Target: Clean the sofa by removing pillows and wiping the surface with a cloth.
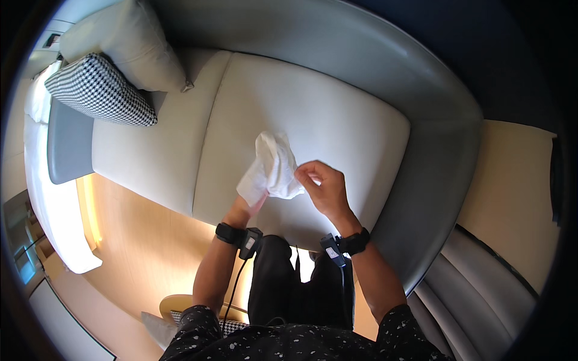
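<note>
A crumpled white cloth (274, 167) is bunched over the pale seat cushion (311, 108) of a sofa. It covers most of my left hand (255, 206); only the heel of the palm and the wrist show, and the fingers are hidden inside or behind the fabric. My right hand (326, 186) is at the cloth's right edge, with thumb and fingertips pinched together on it. Each wrist wears a black strap with a small cabled device, the left device (249, 243) and the right device (333, 251).
Grey upholstery forms the sofa's backrest (289, 31) and its right arm (429, 194). A houndstooth cushion (100, 92) and a beige cushion (135, 49) lean at the left end. Below are wooden flooring (144, 225) and a chair (180, 303). A bed with white bedding (56, 203) stands left.
</note>
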The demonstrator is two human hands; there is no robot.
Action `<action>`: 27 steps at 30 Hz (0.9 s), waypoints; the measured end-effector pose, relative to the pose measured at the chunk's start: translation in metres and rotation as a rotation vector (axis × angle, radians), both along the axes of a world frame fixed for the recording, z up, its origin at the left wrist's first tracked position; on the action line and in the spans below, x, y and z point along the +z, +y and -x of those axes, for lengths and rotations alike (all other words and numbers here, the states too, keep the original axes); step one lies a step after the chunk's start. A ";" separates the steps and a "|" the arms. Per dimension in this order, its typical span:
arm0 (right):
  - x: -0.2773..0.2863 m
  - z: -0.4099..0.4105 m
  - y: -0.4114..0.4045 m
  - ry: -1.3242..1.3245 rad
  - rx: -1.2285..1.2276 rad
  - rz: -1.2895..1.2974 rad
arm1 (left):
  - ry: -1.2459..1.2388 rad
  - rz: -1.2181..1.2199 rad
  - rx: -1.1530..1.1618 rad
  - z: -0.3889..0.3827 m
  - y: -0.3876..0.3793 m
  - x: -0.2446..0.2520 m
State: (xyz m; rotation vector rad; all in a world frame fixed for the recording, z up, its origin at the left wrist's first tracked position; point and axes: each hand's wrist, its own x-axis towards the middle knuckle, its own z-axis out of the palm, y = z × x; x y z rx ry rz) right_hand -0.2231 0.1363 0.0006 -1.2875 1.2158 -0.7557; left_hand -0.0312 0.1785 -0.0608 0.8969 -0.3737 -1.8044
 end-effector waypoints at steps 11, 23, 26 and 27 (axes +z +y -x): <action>0.001 0.017 -0.010 0.032 -0.012 -0.045 | -0.134 0.080 0.104 0.027 -0.005 0.018; 0.018 0.016 -0.033 -0.241 -0.243 0.023 | -0.110 0.015 0.234 -0.030 -0.031 0.043; 0.027 0.031 -0.039 0.043 0.014 0.101 | 0.000 -0.041 0.199 -0.029 -0.032 0.069; 0.031 0.034 -0.041 0.327 0.152 0.195 | -0.338 0.079 0.194 -0.023 -0.031 0.072</action>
